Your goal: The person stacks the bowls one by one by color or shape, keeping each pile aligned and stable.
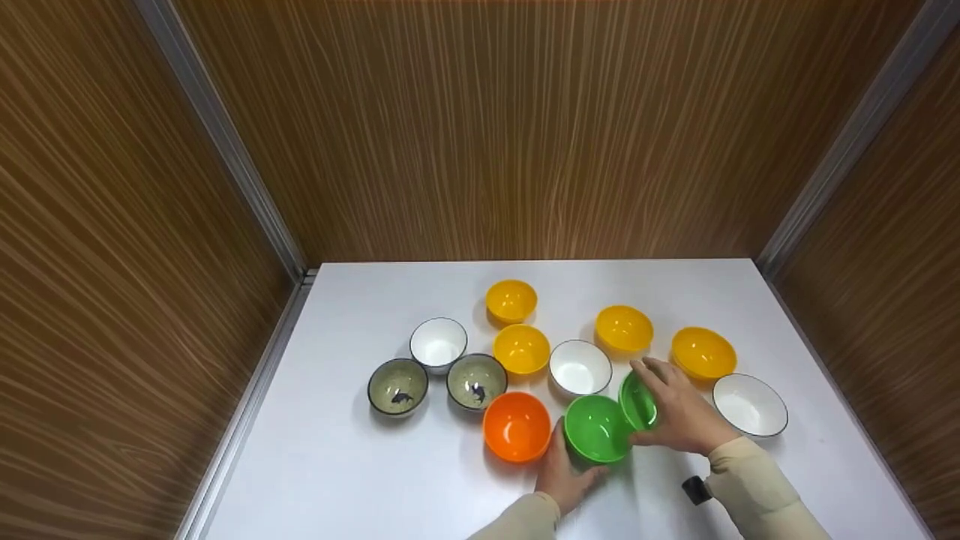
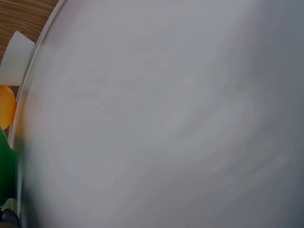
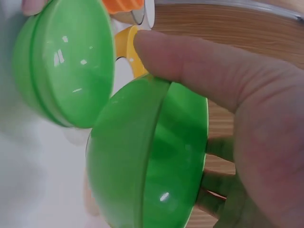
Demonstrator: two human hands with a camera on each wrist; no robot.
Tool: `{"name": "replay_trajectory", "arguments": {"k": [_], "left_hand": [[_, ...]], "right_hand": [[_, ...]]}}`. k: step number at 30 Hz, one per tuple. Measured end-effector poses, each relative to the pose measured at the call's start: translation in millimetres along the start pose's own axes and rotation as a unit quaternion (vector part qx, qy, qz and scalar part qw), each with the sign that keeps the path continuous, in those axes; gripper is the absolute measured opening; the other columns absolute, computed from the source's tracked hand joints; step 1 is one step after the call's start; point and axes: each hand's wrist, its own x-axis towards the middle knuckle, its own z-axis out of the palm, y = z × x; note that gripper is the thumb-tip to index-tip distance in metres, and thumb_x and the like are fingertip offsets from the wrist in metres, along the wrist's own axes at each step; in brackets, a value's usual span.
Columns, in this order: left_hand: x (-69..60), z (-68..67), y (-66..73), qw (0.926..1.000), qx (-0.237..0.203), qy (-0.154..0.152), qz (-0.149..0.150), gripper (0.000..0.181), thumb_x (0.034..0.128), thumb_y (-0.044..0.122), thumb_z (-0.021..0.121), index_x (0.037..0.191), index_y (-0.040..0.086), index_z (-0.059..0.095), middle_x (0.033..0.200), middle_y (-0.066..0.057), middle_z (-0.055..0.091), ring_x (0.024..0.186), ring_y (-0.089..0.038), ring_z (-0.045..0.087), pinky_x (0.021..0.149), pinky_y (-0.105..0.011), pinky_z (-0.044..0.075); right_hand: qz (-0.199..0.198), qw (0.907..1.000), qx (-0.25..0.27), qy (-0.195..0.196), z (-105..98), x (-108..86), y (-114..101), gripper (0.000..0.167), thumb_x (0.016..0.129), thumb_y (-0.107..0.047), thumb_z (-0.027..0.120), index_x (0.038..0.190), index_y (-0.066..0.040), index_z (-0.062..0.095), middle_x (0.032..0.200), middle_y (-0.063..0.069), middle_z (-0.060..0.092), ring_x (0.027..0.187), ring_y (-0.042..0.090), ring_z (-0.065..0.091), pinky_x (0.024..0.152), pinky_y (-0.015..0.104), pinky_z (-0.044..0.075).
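Note:
My left hand holds a green bowl at its near left side, thumb in front. In the right wrist view this bowl shows a second green edge below its rim, like two nested bowls. My right hand grips another green bowl by the rim, tilted, just right of the first. Up close, the thumb lies over the tilted bowl's edge and the fingers are behind its far side. An orange bowl stands just left of the left hand. The left wrist view shows mostly blurred white tabletop.
Beyond the hands stand several yellow bowls and white bowls, one white bowl right of the right hand. Two grey-green bowls with dark fish figures are at left. Wood-grain panels enclose the white table.

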Motion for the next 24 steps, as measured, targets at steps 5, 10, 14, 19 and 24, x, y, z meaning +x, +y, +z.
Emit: {"name": "replay_trajectory", "arguments": {"k": [5, 10, 14, 19, 24], "left_hand": [[0.0, -0.9, -1.0, 1.0000, 0.001, -0.001, -0.004, 0.107, 0.0717, 0.048, 0.080, 0.151, 0.007, 0.020, 0.150, -0.014, 0.036, 0.136, -0.027, 0.036, 0.114, -0.045, 0.028], [-1.6, -1.3, -1.1, 1.0000, 0.007, -0.003, -0.004, 0.104, 0.0744, 0.049, 0.077, 0.151, 0.006, 0.021, 0.150, -0.012, 0.037, 0.135, -0.025, 0.037, 0.114, -0.044, 0.029], [-1.0, -1.8, -0.9, 0.9998, 0.017, -0.002, 0.007, 0.101, 0.0750, 0.045, 0.078, 0.150, 0.007, 0.023, 0.148, -0.010, 0.039, 0.134, -0.023, 0.039, 0.114, -0.042, 0.030], [1.4, -3.1, -0.4, 0.9998, 0.017, -0.014, 0.000, 0.097, 0.0740, 0.037, 0.081, 0.150, 0.015, 0.024, 0.147, 0.000, 0.040, 0.134, -0.015, 0.039, 0.114, -0.037, 0.029], [3.9, -5.0, 1.1, 0.9993, 0.015, -0.030, -0.017, 0.098, 0.0736, 0.033, 0.082, 0.150, 0.021, 0.022, 0.145, 0.005, 0.040, 0.132, -0.012, 0.039, 0.114, -0.037, 0.030]], "right_hand": [[-0.020, 0.9998, -0.001, -0.004, 2.2, 7.2, -12.8, 0.118, 0.051, -0.038, 0.094, 0.148, -0.006, 0.036, 0.147, 0.022, 0.035, 0.127, 0.042, 0.040, 0.097, 0.059, 0.044], [-0.024, 0.9993, 0.002, -0.030, 9.8, 12.8, -24.6, 0.119, 0.051, -0.040, 0.093, 0.149, -0.009, 0.035, 0.149, 0.020, 0.033, 0.128, 0.041, 0.040, 0.098, 0.055, 0.045], [-0.031, 0.9984, 0.003, -0.048, 17.3, 16.2, -30.8, 0.118, 0.050, -0.039, 0.093, 0.149, -0.009, 0.036, 0.148, 0.021, 0.033, 0.126, 0.040, 0.042, 0.099, 0.054, 0.045], [-0.039, 0.9974, 0.007, -0.060, 27.0, 18.5, -35.0, 0.115, 0.050, -0.035, 0.093, 0.147, -0.008, 0.038, 0.146, 0.022, 0.036, 0.123, 0.039, 0.046, 0.098, 0.052, 0.046], [-0.043, 0.9971, 0.007, -0.062, 34.5, 21.1, -36.6, 0.115, 0.049, -0.033, 0.093, 0.146, -0.009, 0.039, 0.144, 0.020, 0.038, 0.121, 0.036, 0.048, 0.097, 0.051, 0.048]]}}
